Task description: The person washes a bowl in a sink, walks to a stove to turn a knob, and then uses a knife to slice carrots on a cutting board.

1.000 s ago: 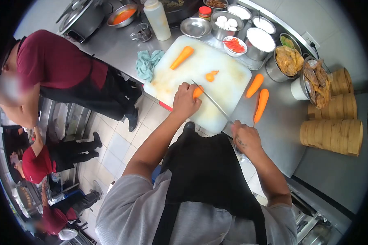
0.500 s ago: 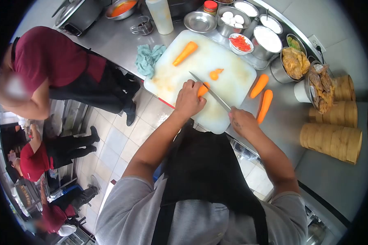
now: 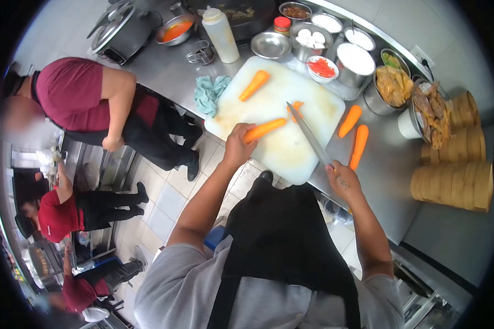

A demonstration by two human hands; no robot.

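2 carrots (image 3: 359,147) near knife (image 3: 310,137), off board (image 3: 284,154)

A commercial kitchen: long steel counter (image 3: 164,68), metal ingredient tubs (image 3: 352,57), stacked bamboo steamers (image 3: 451,183), aproned co-workers (image 3: 93,104)

white plastic cutting board (image 3: 282,109), stained | brushed steel counter (image 3: 164,68) | shiny metal knife (image 3: 310,136) | wooden steamer baskets (image 3: 453,183)

no readable text, labels, brands or numbers on anything.
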